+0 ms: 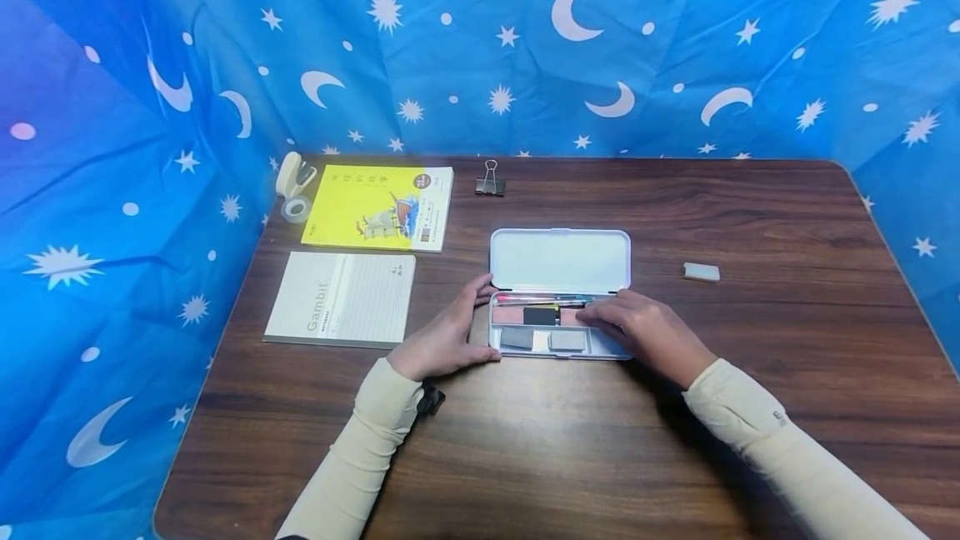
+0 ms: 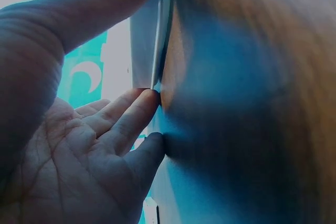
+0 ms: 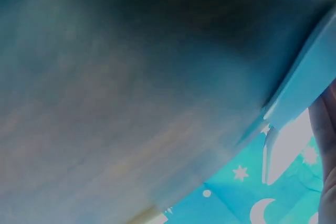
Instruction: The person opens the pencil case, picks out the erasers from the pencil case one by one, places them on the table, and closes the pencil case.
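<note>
As the pencil case [image 1: 555,356] stands open mid-counter [image 1: 555,457], bearings run from it, 12 o'clock at the far edge.

Case: lid [image 1: 560,260] raised toward 12 o'clock. Upper section: slim pens [image 1: 525,300], a black item [image 1: 541,317]. Lower section: two greyish blocks [image 1: 517,338], side by side. Contents partly hidden at 3 o'clock.

Left hand [image 1: 446,336]: at 9 o'clock; thumb and fingers spread along the case end, touching, not clenched.
Right hand [image 1: 652,332]: at 3 o'clock, fingertips over the upper section; whether grasping or released, cannot tell.

Progress, by judgement: arranging inside the case appears part-way. Done: lid up, several articles within. Left: lid not yet closed. One pale block [image 1: 701,272] lies outside, near 3 o'clock; whether it belongs inside is not shown.

Surroundings: notebook [image 1: 300,307], 9 o'clock; yellow book [image 1: 352,198], stapler [image 1: 291,175] and tape roll [image 1: 288,208], about 10 o'clock; binder clip [image 1: 490,187], 11 o'clock, near the far edge.

Edges and room: case well apart from every visible counter edge. Stapler and tape roll close to the edge at 10 o'clock, beside the curtain [image 1: 480,48]. Bare wood at 6 o'clock between the forearms; broad room from 1 to 4 o'clock, interrupted by the pale block. Tightest side: 9 o'clock, toward the notebook.
</note>
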